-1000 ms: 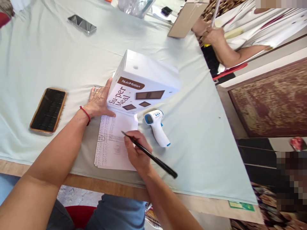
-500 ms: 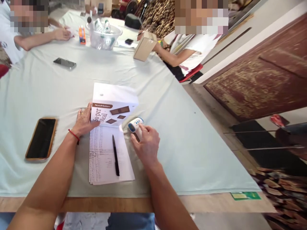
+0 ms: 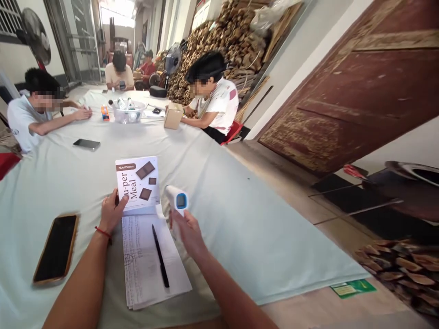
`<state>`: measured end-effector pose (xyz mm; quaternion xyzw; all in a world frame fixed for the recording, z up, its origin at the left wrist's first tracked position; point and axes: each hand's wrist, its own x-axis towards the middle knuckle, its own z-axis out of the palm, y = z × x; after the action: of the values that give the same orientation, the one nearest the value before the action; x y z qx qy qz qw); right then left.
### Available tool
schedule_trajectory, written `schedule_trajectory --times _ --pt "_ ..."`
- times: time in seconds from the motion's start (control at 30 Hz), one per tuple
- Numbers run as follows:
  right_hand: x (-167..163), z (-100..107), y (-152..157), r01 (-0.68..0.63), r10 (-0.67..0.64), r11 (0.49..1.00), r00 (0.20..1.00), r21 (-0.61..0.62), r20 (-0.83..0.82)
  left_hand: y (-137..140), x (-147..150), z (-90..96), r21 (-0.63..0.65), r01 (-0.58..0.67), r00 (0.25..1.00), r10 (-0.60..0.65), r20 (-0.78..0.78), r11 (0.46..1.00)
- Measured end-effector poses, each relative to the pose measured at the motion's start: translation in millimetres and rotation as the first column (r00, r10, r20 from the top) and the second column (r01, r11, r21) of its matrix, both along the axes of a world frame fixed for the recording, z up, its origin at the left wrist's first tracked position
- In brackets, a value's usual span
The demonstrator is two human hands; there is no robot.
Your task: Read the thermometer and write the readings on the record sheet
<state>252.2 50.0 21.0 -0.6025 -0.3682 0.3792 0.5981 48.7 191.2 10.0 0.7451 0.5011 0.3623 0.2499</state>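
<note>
My left hand [image 3: 112, 211] is closed on the lower left edge of a white box [image 3: 132, 185] marked "NutriMotion Su-per Meal", with brown bars printed on it. The box stands upright at the far end of some printed papers [image 3: 140, 274]. Across those sheets lies a black pen [image 3: 160, 256]. In my right hand [image 3: 188, 233] is a white infrared thermometer [image 3: 173, 194], gripped by its handle. Its blue-rimmed screen faces me and its nose points away to the left, close beside the box.
A phone in an orange case [image 3: 56, 249] lies left of my left arm; another phone [image 3: 86, 144] is farther off. Beyond are a clear basin [image 3: 126, 114] of bottles, a cardboard box [image 3: 173, 116] and several seated people. Firewood [image 3: 404, 269] is stacked beyond the right edge.
My right hand has raised the thermometer and turned its screen towards me. The box's printed face has turned upright towards me. My view has tilted up, showing more of the room.
</note>
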Motion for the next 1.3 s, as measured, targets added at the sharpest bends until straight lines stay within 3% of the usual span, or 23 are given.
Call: schedule_trajectory --times 0.07,0.17,0.4,0.63,1.0,1.3 --pt "-19.2 7.5 8.9 -0.085 0.088 0.995 0.993 0.045 -0.073 1.6 -2.7 1.7 0.022 0.025 1.000 -0.025 0.000 0.999" --pt "-37.2 5.8 22.0 -0.095 0.099 0.987 0.995 0.129 -0.028 3.5 -5.5 1.9 0.062 -0.002 1.000 0.002 -0.003 0.998" --pt "-39.0 -10.8 30.2 -0.155 0.139 0.970 0.986 0.188 0.093 3.9 -4.7 -0.1 0.101 0.010 1.000 -0.009 -0.014 0.995" --pt "-37.7 -5.4 28.9 -0.118 0.106 0.973 0.992 0.199 0.071 11.1 -1.7 -0.4 0.056 0.048 0.998 -0.046 -0.039 0.997" --pt "-39.6 -10.4 26.6 -0.108 0.105 0.974 0.994 0.198 0.025 13.6 2.1 6.8 0.096 0.077 0.997 -0.074 -0.035 0.992" --pt "-41.7 -9.2 25.1 -0.115 0.114 0.983 0.993 0.140 0.017 12.9 1.1 5.1 0.094 0.070 0.997 -0.066 -0.048 0.993"
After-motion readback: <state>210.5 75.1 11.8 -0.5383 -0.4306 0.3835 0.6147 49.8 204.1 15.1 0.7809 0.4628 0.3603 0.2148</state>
